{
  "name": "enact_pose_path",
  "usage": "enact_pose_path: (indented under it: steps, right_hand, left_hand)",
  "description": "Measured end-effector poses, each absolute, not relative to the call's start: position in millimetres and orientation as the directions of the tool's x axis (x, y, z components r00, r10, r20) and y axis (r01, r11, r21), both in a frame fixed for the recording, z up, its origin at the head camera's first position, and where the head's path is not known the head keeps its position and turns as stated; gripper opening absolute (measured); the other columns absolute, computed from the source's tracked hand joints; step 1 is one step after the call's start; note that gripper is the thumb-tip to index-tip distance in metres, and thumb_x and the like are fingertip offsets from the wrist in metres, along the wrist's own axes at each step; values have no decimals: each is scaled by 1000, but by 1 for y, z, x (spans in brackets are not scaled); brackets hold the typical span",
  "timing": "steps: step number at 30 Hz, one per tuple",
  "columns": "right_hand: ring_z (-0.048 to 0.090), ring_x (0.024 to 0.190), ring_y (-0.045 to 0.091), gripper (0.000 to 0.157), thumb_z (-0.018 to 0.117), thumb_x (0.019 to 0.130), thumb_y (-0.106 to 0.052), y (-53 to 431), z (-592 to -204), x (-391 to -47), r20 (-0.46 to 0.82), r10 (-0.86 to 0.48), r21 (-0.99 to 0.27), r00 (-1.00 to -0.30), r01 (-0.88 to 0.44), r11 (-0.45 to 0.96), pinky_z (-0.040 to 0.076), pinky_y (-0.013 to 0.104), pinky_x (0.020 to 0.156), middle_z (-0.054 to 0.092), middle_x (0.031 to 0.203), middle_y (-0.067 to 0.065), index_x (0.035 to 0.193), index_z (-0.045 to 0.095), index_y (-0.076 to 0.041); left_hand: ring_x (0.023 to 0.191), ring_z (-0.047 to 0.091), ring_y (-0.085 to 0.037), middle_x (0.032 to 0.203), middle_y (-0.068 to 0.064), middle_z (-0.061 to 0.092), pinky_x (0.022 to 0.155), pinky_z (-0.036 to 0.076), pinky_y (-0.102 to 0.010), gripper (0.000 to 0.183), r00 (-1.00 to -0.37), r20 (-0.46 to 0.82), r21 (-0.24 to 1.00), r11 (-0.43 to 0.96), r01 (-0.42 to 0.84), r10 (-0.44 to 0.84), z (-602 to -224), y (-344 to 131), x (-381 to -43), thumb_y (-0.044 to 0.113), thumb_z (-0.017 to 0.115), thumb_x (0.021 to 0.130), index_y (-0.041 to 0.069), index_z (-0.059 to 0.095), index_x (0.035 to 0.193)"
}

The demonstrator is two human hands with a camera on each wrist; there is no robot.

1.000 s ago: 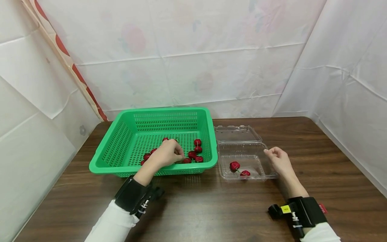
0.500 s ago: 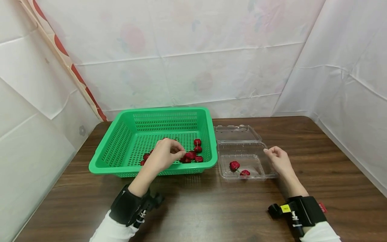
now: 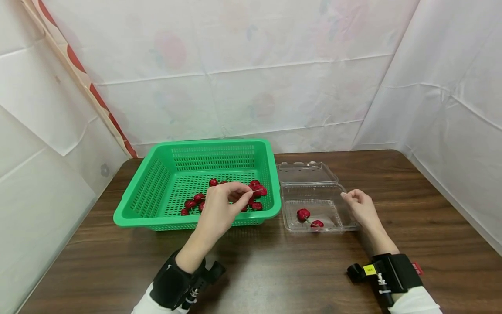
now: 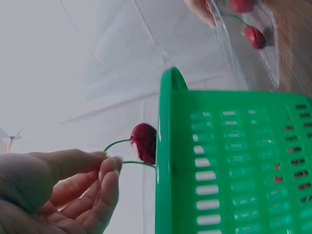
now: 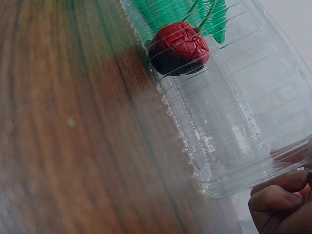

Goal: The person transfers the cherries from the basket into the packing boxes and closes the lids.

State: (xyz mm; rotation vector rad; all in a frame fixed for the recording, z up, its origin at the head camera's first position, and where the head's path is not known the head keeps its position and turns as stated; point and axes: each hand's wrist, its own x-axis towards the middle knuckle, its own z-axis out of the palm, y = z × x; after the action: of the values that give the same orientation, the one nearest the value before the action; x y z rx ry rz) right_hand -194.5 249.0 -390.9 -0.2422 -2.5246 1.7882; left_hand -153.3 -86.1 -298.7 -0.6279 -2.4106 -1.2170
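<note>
My left hand (image 3: 223, 207) is over the front right part of the green plastic basket (image 3: 157, 221). Between thumb and fingertips it pinches the thin green stems of a pair of red cherries (image 3: 259, 190); in the left wrist view one cherry (image 4: 144, 141) shows beside the rim, while the second stem runs behind the basket wall. Several more cherries (image 3: 199, 197) lie in the basket. My right hand (image 3: 362, 209) grips the right rim of a clear plastic clamshell box (image 3: 327, 210). Inside that box are two cherries (image 3: 303, 214) joined by stems.
The box's clear lid (image 3: 307, 173) lies folded back behind it, close to the basket's right side. Everything stands on a dark wooden table (image 3: 290, 270). White curtains (image 3: 235, 87) hang at the back and both sides.
My left hand has risen from among the cherries and moved right, lifting a pair by the stems. The right hand keeps its grip on the box rim.
</note>
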Motion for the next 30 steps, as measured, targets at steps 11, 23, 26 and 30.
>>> enact_pose_path:
  steps: [11, 23, 26, 30]
  right_hand:
    - [28, 40, 4, 25, 48, 92, -24, 249, -392, -195, -45, 148, -943, -988, 91, 319, 27, 22, 37, 31, 50, -9, 82, 39, -4]
    - [29, 40, 5, 24, 48, 92, -23, 249, -392, -195, -40, 151, -935, -988, 90, 342, 28, 22, 38, 32, 50, -9, 83, 40, -3]
    - [28, 39, 4, 24, 49, 92, -24, 249, -392, -195, -47, 146, -942, -988, 93, 321, 28, 22, 37, 32, 50, -9, 83, 39, -4]
    - [28, 39, 4, 24, 49, 92, -24, 249, -392, -195, -52, 146, -948, -988, 95, 305, 27, 21, 37, 32, 50, -9, 82, 39, -5]
  left_hand:
    - [62, 55, -6, 72, -1, 62, 56, 46, -19, 5, -681, 694, 544, 449, 708, 233, -303, -53, -141, -1, 67, 76, 2, 67, 80]
    - [68, 58, -9, 78, -5, 64, 62, 46, -14, 4, -582, 755, 476, 357, 803, 302, -314, -18, -138, 0, 65, 78, 2, 66, 82]
    - [70, 59, -9, 79, -5, 63, 63, 46, -15, 4, -572, 758, 477, 331, 814, 314, -318, -11, -139, 0, 64, 78, 2, 66, 82]
    - [70, 59, -10, 78, -5, 63, 62, 47, -16, 5, -560, 762, 467, 324, 823, 325, -323, -2, -140, -1, 64, 78, 2, 66, 81]
